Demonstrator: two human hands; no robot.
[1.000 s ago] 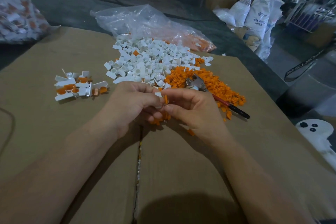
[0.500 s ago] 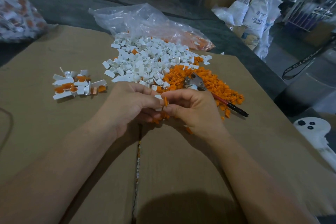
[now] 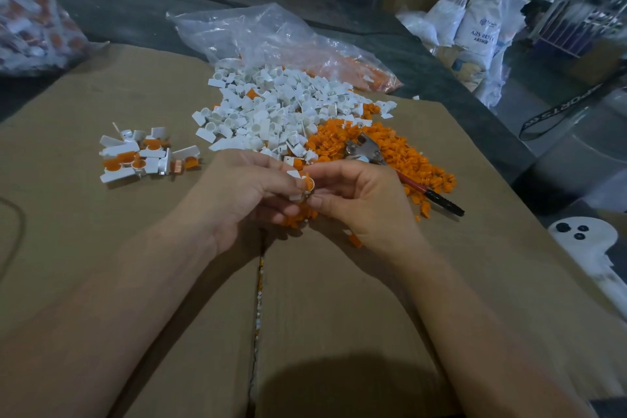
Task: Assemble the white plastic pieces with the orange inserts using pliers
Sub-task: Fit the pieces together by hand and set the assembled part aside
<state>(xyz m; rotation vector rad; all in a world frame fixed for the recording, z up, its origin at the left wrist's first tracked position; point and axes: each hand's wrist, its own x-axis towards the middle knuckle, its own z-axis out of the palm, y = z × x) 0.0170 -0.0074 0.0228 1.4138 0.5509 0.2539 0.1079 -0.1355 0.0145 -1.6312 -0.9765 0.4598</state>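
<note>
Comparing: against the frame half a second back, we see the orange insert (image 3: pixel 308 184) turned so its round face shows between our fingertips; earlier only a thin orange edge stood there. Both hands sit in much the same spot over the cardboard (image 3: pixel 339 316).
Left hand (image 3: pixel 245 192): closed, fingers pinching a white piece (image 3: pixel 294 176) at the tips.
Right hand (image 3: pixel 359 204): closed, thumb and forefinger pressed on the orange insert, which touches the white piece right where the two hands meet.
Pliers (image 3: pixel 390 164): lying untouched on the orange pile (image 3: pixel 390 153), just beyond our right hand, metal head to the left, black handle tip pointing right and near.
White pile (image 3: pixel 278 108): far side of the hands, touching the orange pile on its right.
Finished pieces (image 3: pixel 142 156): small cluster well to the left of our left hand.
Plastic bag (image 3: pixel 271 34): behind the piles, partly holding orange parts.
Hard to make out: whether the insert is fully seated in the white piece, since our fingers cover the joint; a few orange bits under the hands are half hidden.
</note>
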